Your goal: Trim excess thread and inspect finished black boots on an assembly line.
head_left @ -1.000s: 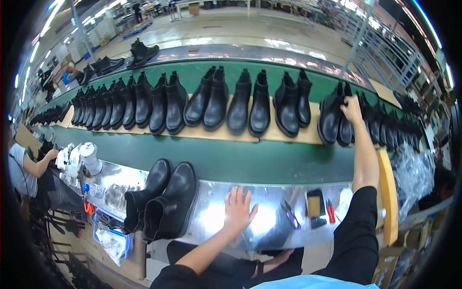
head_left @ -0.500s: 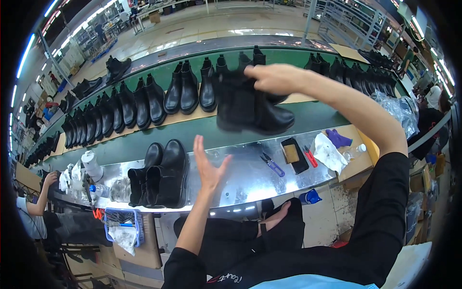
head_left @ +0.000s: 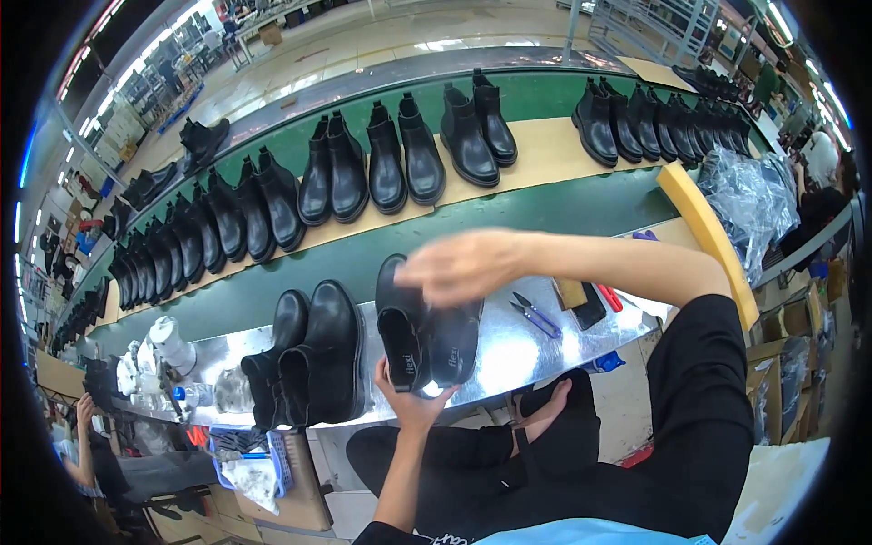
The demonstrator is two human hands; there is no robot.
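A pair of black ankle boots [head_left: 401,320] stands before me on the metal ledge, openings toward me and pale lettering inside. At their near end, my left hand [head_left: 414,402] grips them low down, fingers on one side and thumb on the other. My right hand [head_left: 468,268] passes just above the toe of the right boot, hiding it; motion smears its fingers. Beside them on the left is another pair of black ankle boots [head_left: 332,341], untouched. To the right lie purple-handled thread snips [head_left: 538,316], a dark phone-like slab [head_left: 590,312] and a tan block [head_left: 570,292].
Beyond the metal ledge [head_left: 509,363] runs a green conveyor [head_left: 545,213] with a long row of black boots [head_left: 272,195] on cardboard. At right are a yellow foam strip [head_left: 713,238] and clear plastic bags [head_left: 749,204]. A blue basket [head_left: 282,463] hangs at lower left. Another person's hand [head_left: 84,411] shows far left.
The boots my right hand held up over the conveyor now stand on the ledge. My left hand, spread and free before, has closed on them. My right hand has come down and nearer.
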